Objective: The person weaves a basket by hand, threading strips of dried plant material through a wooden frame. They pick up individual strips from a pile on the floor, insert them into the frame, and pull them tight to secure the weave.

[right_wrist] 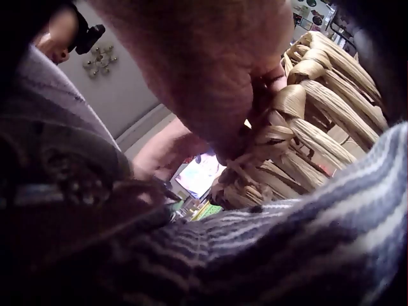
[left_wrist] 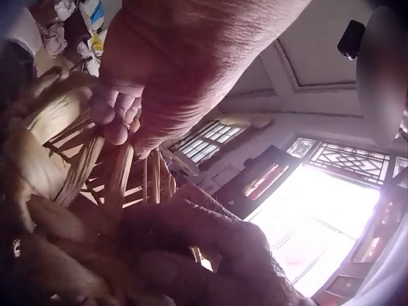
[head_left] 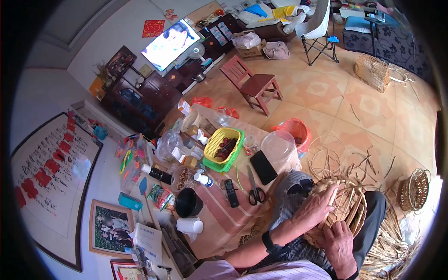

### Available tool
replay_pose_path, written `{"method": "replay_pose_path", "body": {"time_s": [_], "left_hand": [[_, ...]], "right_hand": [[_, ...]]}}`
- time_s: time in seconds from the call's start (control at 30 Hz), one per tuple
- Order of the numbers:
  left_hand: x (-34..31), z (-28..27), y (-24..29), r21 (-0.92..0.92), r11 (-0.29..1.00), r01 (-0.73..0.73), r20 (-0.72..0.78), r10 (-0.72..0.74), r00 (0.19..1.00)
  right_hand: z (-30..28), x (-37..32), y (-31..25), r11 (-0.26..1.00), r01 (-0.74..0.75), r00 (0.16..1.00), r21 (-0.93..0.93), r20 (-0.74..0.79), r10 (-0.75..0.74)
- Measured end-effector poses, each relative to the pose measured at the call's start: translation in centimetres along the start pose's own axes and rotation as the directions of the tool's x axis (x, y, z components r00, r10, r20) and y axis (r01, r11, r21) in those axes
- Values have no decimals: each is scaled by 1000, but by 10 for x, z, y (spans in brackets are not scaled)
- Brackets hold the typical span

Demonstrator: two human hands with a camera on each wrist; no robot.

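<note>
Tabletop [head_left: 215, 205] with fruit [head_left: 227, 147] in yellow basket [head_left: 212, 145], hands [head_left: 318, 206] [head_left: 339, 242] on wickerwork [head_left: 351, 205]

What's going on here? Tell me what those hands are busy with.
The left hand and right hand of a person both grip a woven piece of straw-coloured strips, held over the legs. Loose strips lie heaped on the right, near a small basket. The scissors lie unused on the table to the left.
</note>
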State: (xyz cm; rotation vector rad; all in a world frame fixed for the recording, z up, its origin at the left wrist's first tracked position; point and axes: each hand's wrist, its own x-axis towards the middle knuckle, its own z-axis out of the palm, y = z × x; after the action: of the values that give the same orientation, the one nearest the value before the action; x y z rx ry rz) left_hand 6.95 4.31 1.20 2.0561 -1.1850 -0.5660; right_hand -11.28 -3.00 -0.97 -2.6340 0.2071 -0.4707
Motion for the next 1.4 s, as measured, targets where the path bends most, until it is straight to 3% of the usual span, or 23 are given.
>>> {"method": "replay_pose_path", "body": {"time_s": [0.1,0.2,0.23,0.43,0.47,0.53,0.63,0.73,0.77,0.87,1.1,1.37,1.4], "left_hand": [[-13,2,-24,-62,997,-48,-66,44,997],[-33,-21,-28,-43,988,149,146,-141,979],[-46,-12,-49,-10,1000,-2,22,2,1000],[-91,-25,-53,93,992,89,-116,-78,990],[-93,-31,-51,-85,976,202,-23,-205,979],[-96,-41,-49,-387,808,444,221,-386,895],[-102,-20,-98,-822,549,154,63,-180,982],[-107,-21,-138,-882,467,53,-134,-358,924],[-109,-28,-144,-963,269,-21,-124,-369,921],[-112,-35,-151,-981,179,78,0,-401,916],[-101,-35,-147,-998,65,14,-9,-342,939],[-86,-39,-126,-997,-24,-69,-65,-150,987],[-86,-37,-131,-998,-13,-65,-61,-181,982]], "right_hand": [[-7,2,-3,1000,7,1000,13,-24,-6],[-11,2,-3,999,-13,999,50,-45,15],[-12,3,-4,998,-25,999,53,-36,27],[-10,5,1,990,-56,995,131,-69,65],[-9,5,2,985,-69,994,159,-73,81],[-5,8,1,979,-134,984,155,-92,150],[-4,8,1,970,-202,974,135,-80,214],[0,9,2,965,-217,969,146,-84,231],[1,9,3,964,-217,968,154,-92,232],[2,10,5,963,-211,968,166,-103,229],[-5,13,18,923,-254,963,289,-10,268],[-21,18,32,793,-444,894,417,144,425],[-19,18,33,787,-444,894,429,149,423]]}}
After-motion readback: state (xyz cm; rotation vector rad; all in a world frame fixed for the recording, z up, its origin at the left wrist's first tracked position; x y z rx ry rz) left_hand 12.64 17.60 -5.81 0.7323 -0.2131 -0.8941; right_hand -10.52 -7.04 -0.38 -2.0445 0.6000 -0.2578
